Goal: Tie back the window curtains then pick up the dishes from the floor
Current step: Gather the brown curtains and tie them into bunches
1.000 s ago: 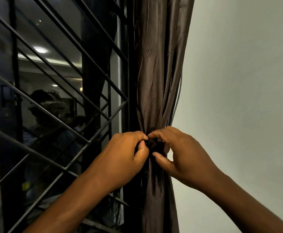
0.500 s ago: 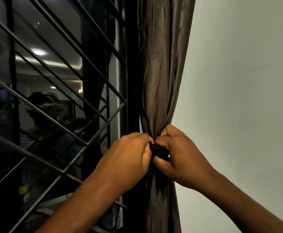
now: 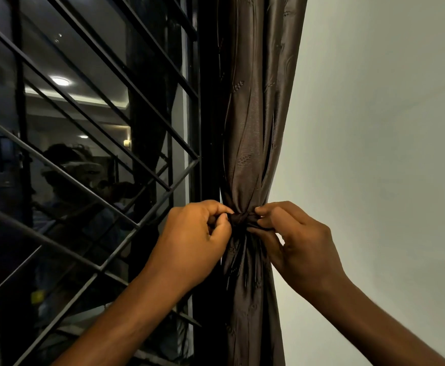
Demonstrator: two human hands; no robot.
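A dark brown curtain (image 3: 253,122) hangs gathered into a narrow bunch at the right edge of the window. A tie of the same dark cloth (image 3: 242,219) is knotted around its waist. My left hand (image 3: 192,241) pinches the tie's left end with curled fingers. My right hand (image 3: 298,239) pinches the right end, thumb and fingers closed on the cloth. The hands sit on opposite sides of the knot, close to it. No dishes or floor are in view.
A black metal window grille (image 3: 92,165) with slanted bars fills the left half, dark glass behind it reflecting ceiling lights and a person. A plain pale wall (image 3: 379,154) takes up the right side.
My hands have drawn apart to either side of the curtain, and the knot of the tie now shows between them, pulled tighter around the bunch.
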